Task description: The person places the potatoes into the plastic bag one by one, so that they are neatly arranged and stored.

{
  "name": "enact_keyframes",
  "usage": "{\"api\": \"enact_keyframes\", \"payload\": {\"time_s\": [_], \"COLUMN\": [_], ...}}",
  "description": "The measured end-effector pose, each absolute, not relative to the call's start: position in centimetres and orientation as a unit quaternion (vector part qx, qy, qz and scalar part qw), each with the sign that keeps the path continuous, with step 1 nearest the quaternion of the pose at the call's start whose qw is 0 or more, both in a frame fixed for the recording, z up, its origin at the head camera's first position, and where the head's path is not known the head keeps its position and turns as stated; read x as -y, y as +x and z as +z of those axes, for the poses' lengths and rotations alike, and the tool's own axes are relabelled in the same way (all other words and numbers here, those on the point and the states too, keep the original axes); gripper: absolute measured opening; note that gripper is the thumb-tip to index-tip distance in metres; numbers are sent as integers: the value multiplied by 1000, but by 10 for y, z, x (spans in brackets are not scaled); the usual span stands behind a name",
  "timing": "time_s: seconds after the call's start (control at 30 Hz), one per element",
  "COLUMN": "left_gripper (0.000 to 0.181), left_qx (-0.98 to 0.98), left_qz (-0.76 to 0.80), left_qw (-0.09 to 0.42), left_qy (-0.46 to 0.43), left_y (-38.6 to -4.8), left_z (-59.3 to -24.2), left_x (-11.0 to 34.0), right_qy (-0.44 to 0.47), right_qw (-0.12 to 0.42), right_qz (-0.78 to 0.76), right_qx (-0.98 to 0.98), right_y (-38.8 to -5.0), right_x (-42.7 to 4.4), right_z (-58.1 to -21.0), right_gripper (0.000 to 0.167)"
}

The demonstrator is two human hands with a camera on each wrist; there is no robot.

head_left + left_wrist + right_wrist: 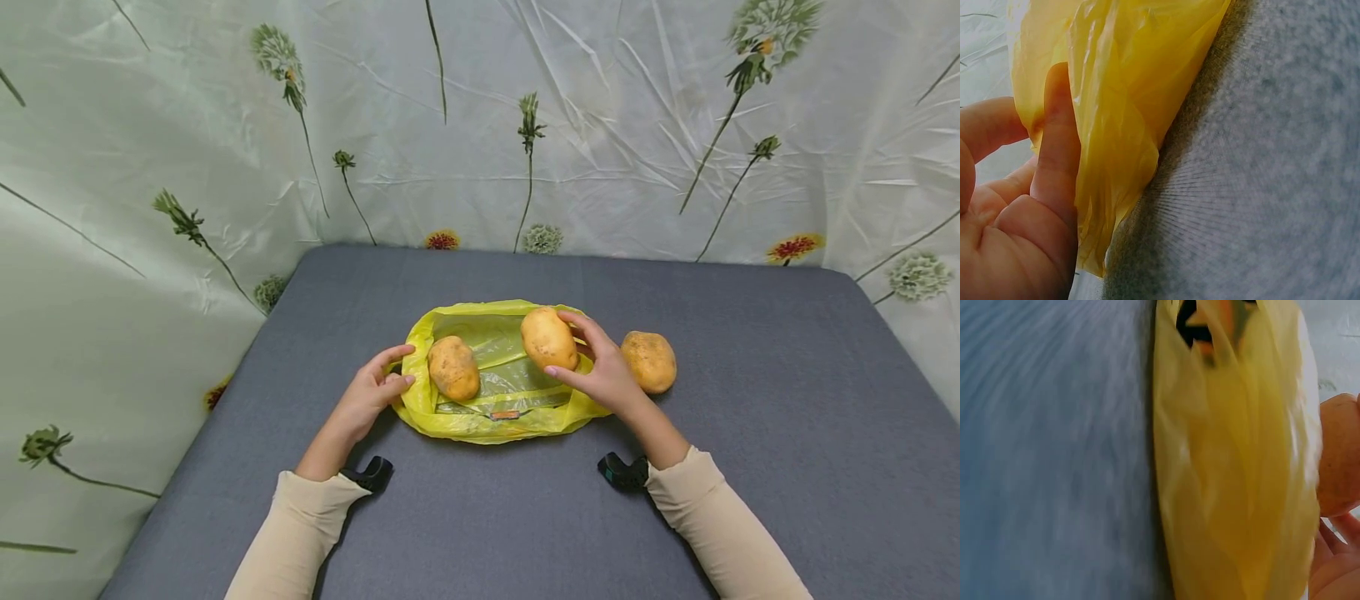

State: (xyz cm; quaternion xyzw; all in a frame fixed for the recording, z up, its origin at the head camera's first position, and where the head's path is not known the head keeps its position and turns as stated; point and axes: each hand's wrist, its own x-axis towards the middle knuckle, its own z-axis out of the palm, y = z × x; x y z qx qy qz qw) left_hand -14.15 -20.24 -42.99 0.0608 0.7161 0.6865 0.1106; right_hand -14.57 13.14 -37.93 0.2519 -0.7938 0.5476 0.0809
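Note:
A yellow plastic bag [489,432] lies with its mouth spread wide, and one potato [453,368] rests inside at its left. My right hand [611,375] holds a second potato [549,338] between thumb and fingers over the right part of the opening. A third potato [648,362] lies on the table just right of the bag. My left hand [367,396] pinches the bag's left edge; in the left wrist view its thumb and fingers are at the yellow plastic [1129,112]. The right wrist view shows the held potato [1339,456] beyond the bag's side [1235,475].
The grey table [787,417] extends around the bag. A pale curtain [450,125] with printed flowers hangs behind the table and along its left side. Dark devices are strapped at both wrists.

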Motion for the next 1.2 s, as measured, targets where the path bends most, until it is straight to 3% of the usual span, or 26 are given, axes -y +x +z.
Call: {"api": "enact_keyframes", "payload": {"time_s": [0.6, 0.87, 1.2], "left_gripper": [48, 48, 50], "left_qx": [-717, -710, -711], "left_qz": [686, 692, 692], "left_qw": [113, 116, 115], "left_qy": [59, 58, 52], "left_y": [-142, -142, -142], "left_z": [-428, -429, -427], "left_x": [201, 201, 201], "right_qy": [272, 258, 255], "right_qw": [-2, -34, -88], "right_qz": [540, 535, 549], "right_qx": [797, 804, 791], "right_y": [-155, -170, -172], "right_x": [-93, -89, -88], "right_z": [-391, -426, -431], "right_gripper": [66, 68, 73]}}
